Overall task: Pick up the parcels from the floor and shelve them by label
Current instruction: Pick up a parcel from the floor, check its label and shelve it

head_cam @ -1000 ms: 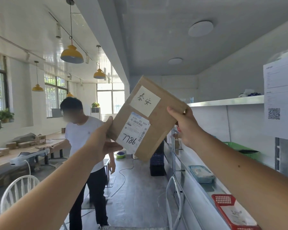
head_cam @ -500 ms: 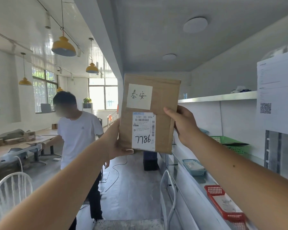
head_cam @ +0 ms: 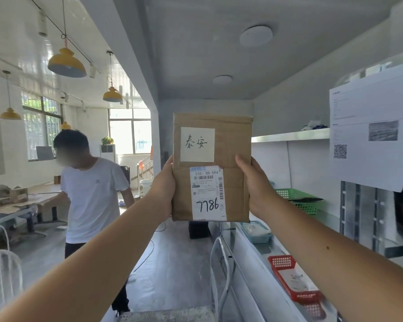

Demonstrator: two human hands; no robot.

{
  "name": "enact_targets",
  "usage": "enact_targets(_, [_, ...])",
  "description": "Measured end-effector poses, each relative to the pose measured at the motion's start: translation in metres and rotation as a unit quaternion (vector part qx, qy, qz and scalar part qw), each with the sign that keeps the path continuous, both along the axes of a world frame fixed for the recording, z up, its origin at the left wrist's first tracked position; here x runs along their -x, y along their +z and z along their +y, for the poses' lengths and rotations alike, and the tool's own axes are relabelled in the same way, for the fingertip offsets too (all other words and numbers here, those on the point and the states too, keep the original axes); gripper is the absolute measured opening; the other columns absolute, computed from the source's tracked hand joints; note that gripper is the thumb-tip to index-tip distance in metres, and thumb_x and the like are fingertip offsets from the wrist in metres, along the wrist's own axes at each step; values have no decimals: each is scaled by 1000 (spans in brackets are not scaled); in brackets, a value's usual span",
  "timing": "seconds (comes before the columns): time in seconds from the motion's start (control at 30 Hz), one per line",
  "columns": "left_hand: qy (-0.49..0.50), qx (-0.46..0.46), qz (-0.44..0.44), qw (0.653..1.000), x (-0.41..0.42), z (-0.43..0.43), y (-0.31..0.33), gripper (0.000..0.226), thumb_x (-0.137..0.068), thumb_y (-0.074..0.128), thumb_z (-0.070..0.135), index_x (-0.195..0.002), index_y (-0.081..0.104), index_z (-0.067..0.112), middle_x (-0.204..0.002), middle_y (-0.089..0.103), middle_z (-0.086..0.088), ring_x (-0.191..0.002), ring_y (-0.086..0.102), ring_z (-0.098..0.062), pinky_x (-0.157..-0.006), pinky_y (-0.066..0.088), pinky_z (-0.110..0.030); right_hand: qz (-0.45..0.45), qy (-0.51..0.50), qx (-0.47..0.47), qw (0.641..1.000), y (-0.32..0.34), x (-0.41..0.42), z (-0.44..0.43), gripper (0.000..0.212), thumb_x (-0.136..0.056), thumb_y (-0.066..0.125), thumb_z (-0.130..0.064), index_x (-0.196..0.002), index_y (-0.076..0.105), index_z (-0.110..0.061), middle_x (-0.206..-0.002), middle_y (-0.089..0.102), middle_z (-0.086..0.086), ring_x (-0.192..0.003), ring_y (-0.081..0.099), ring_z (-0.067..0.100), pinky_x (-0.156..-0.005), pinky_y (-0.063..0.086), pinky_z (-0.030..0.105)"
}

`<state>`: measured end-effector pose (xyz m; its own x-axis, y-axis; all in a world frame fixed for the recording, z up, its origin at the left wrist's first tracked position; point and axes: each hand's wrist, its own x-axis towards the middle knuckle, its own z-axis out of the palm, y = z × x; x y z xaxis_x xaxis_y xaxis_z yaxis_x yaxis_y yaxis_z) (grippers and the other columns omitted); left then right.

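Observation:
A flat brown cardboard parcel (head_cam: 233, 145) is held upright at arm's length in front of me. It carries a white handwritten note with two Chinese characters and a printed shipping label marked 7786. My left hand (head_cam: 164, 182) grips its left edge and my right hand (head_cam: 254, 184) grips its right edge. Metal shelves (head_cam: 289, 135) run along the right wall, with a green basket (head_cam: 300, 198), a blue basket (head_cam: 256, 231) and a red basket (head_cam: 291, 277) on the lower shelf.
A person in a white T-shirt (head_cam: 91, 194) stands at left beside a table (head_cam: 16, 201) with cardboard boxes. A white chair (head_cam: 2, 273) is at lower left. A paper notice (head_cam: 370, 140) hangs at right. A dark crate (head_cam: 199, 228) sits on the aisle floor.
The parcel has turned from tilted to upright and squared to my view, and both hands have shifted to its side edges. The view has swung slightly right.

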<state>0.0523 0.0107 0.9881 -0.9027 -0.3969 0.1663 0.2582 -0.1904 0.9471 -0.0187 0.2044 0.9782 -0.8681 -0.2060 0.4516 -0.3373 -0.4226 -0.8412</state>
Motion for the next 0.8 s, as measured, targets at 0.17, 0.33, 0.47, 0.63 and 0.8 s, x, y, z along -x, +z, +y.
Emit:
enact_targets(0.17, [-30, 17, 13, 999, 15, 40, 3, 39, -103, 50, 52, -131, 72, 36, -100, 85, -4, -88, 82, -30, -79, 66, -47, -94, 29, 14, 995, -11, 14, 55, 63, -95, 49, -72, -123, 78, -23, -131, 74, 16, -124, 69, 38, -108, 52, 56])
enact_targets(0.33, [-83, -13, -22, 996, 28, 83, -14, 60, -101, 39, 73, -112, 81, 30, -102, 85, -8, -96, 80, -33, -93, 62, -51, -117, -39, -4, 992, -26, 24, 104, 72, -85, 57, -76, -128, 75, -22, -135, 73, 13, -133, 62, 41, -116, 43, 60])
enact_targets(0.47, [-152, -31, -23, 988, 29, 109, -28, 62, -100, 40, 73, -102, 83, 28, -102, 85, -8, -83, 83, -29, -77, 62, -44, -127, -69, -16, 989, -40, 18, 133, 63, -85, 60, -74, -122, 79, -27, -125, 78, 6, -122, 70, 34, -111, 48, 57])
enact_targets(0.63, [-220, 14, 7, 975, 45, 110, -47, 54, -97, 57, 65, -137, 71, 32, -146, 69, -2, -142, 57, -34, -119, 40, -57, -147, -123, 0, 982, -51, -6, 166, 67, -82, 65, -74, -121, 79, -22, -130, 74, 16, -123, 69, 40, -111, 48, 60])
enact_targets(0.8, [-324, 13, 30, 945, 67, 123, -56, 73, -82, 74, 66, -145, 65, 29, -146, 68, -3, -141, 56, -36, -120, 34, -63, -152, -183, 22, 971, -51, -36, 186, 53, -89, 63, -68, -120, 79, -27, -120, 79, 11, -116, 72, 35, -103, 54, 54])
